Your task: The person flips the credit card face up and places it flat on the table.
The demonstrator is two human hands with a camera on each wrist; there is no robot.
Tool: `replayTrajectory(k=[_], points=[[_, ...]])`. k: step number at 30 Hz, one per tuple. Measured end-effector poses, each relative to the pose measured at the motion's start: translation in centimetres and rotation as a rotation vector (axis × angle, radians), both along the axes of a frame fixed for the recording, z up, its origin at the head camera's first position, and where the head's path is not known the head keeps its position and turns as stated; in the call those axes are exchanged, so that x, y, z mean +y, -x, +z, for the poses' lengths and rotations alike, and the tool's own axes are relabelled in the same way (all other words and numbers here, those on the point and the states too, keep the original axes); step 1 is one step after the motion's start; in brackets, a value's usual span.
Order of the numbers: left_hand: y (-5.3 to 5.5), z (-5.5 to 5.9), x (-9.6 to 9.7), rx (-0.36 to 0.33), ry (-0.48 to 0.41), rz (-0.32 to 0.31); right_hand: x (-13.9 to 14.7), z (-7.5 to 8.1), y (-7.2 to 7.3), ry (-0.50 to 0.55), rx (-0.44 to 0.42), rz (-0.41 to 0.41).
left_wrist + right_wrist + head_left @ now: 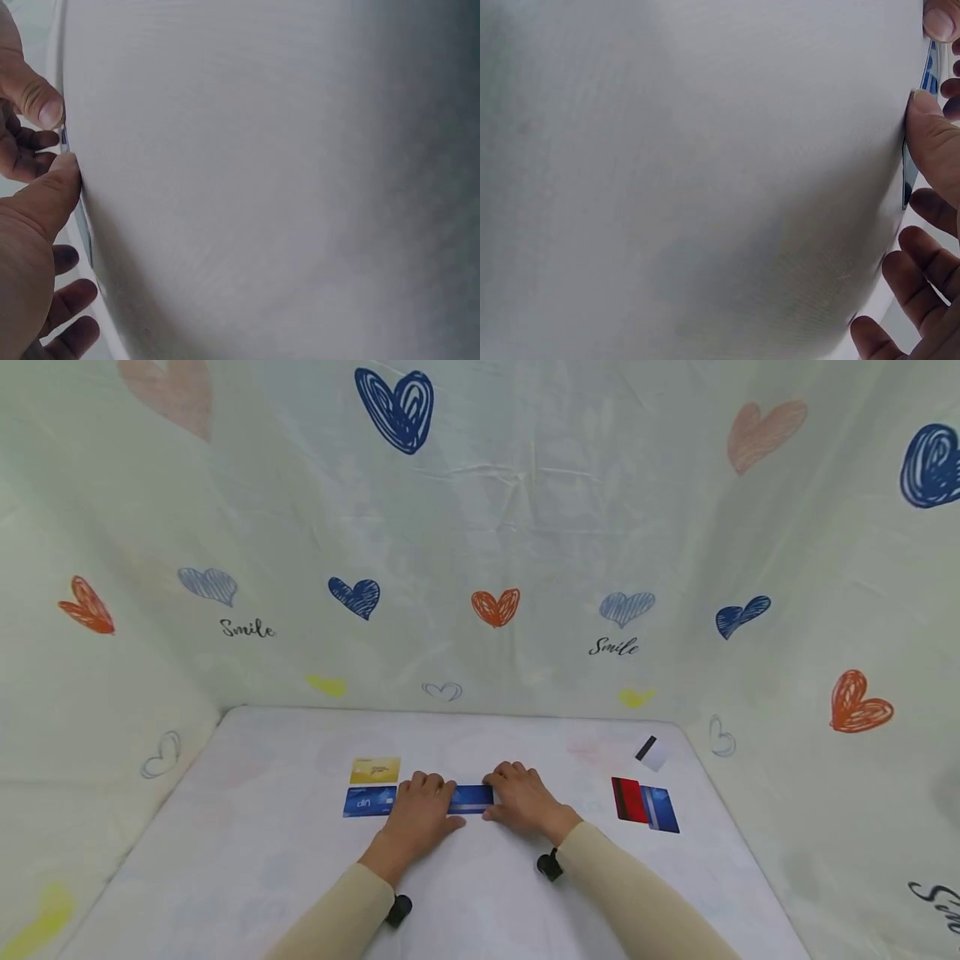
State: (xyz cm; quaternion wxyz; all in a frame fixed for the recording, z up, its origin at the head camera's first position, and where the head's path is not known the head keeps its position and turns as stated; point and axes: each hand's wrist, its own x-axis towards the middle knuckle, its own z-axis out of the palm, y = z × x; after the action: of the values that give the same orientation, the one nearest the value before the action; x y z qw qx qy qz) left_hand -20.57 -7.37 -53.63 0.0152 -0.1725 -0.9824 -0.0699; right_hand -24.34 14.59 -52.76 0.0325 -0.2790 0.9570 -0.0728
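On the white table lies a blue card with a pale stripe [471, 799], between my two hands. My left hand [420, 814] grips its left end, index finger at the far edge and thumb at the near edge. The right hand [525, 797] holds the right end in the same way. In the left wrist view the left thumb [56, 187] rests at the near edge, and in the right wrist view the right thumb [930, 139] does too. Just left of my left hand is a blue VIP card [367, 802], partly covered by the fingers. A gold card [375, 770] lies directly behind it.
To the right, a red card with a dark stripe [628, 800] lies against another blue striped card [662, 810]. Behind them is a white card with a black stripe [652, 754]. A heart-printed curtain [540, 543] surrounds the table [247, 793] at the back and sides.
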Motion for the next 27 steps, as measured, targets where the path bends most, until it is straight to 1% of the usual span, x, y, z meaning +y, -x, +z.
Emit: replayTrajectory(k=[3, 6, 9, 12, 15, 19, 22, 25, 27], points=[[0.2, 0.0, 0.0, 0.005, 0.010, 0.008, -0.1, 0.2, 0.1, -0.005, -0.003, -0.002], [0.3, 0.1, 0.1, -0.004, 0.015, 0.010, -0.2, 0.3, 0.0, 0.008, -0.025, -0.001], [0.3, 0.3, 0.1, -0.019, 0.015, 0.016, -0.3, 0.4, 0.0, 0.042, -0.052, -0.001], [0.3, 0.5, 0.1, -0.020, 0.010, 0.019, -0.3, 0.4, -0.1, 0.067, -0.065, -0.016], [0.4, 0.4, 0.2, -0.024, -0.001, 0.016, -0.2, 0.3, -0.1, 0.080, -0.062, -0.034], [0.7, 0.2, 0.2, -0.044, -0.031, 0.025, -0.2, 0.2, -0.2, 0.097, -0.055, -0.034], [1.0, 0.2, 0.1, -0.055, -0.060, 0.033, -0.1, 0.3, -0.3, 0.100, -0.049, -0.022], [1.1, 0.4, 0.0, -0.066, -0.078, 0.036, -0.3, 0.3, -0.6, 0.084, -0.040, -0.003], [1.1, 0.7, -0.2, -0.060, -0.079, 0.031, -0.4, 0.4, -0.7, 0.066, -0.030, 0.015]])
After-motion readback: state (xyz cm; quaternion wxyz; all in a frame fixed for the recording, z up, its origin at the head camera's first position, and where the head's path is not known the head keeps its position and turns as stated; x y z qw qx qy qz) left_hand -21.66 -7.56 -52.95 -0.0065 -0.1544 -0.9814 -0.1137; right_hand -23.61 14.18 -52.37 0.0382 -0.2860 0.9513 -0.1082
